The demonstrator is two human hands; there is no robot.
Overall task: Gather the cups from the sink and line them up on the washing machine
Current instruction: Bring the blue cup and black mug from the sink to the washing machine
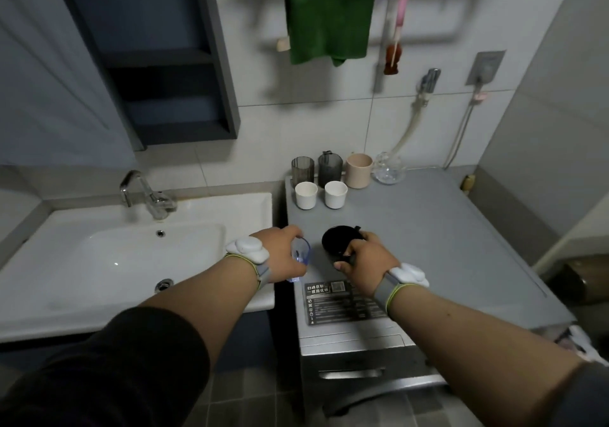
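Over the front left part of the grey washing machine top point(428, 229), both hands hold cups. The left hand point(283, 258) curls its fingers round a small clear blue-tinted plastic cup point(300, 255), gripping it from the side; the cup is tipped, its long axis leaning so that the open mouth faces up and to the right, toward the other hand. It sits right at the machine's left edge, just beside the rim of the white rectangular sink point(138, 255), and whether its base touches the lid cannot be told. The right hand point(365, 260) grips a black mug point(339, 240) by its side and handle, thumb low at the near side; the mug is tilted too, its round dark mouth turned up and toward the camera. The two cups are near each other but apart.

Both forearms reach forward from the lower corners, the left in a dark sleeve pushed up to the elbow, each wrist wearing a grey band with a white device on it.

At the back left of the machine top stand more cups, all upright with mouths upward: two small white cups point(306, 195) side by side in front, and behind them a smoky ribbed glass tumbler point(302, 169), a dark grey transparent mug point(330, 169) and a beige cup point(359, 170), with a clear glass vessel point(389, 169) at the right end. A green towel point(329, 18) hangs on the wall rail above. A chrome faucet point(148, 196) stands behind the sink basin.
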